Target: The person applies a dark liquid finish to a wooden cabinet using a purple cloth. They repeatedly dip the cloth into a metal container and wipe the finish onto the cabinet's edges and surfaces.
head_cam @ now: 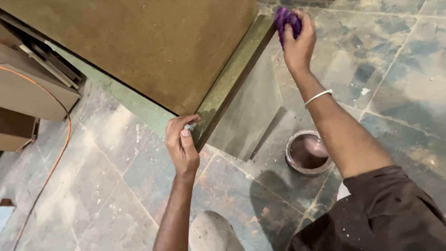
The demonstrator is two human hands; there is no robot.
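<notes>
A large brown board [148,46] stands tilted on the tiled floor, its narrow edge [234,76] coated olive green and facing me. My left hand [182,144] grips the near corner of the board, fingers curled over the edge. At the far end of that edge, my right hand [297,39] is closed on a wad of purple cloth [284,21] and presses it against the board. A thin white bangle [318,96] circles my right wrist.
An open round tin [309,152] of dark liquid sits on the floor beneath my right forearm. More brown boards [28,88] are stacked at the left. An orange cable [55,158] runs across the stained floor tiles. My knee [211,232] shows at the bottom.
</notes>
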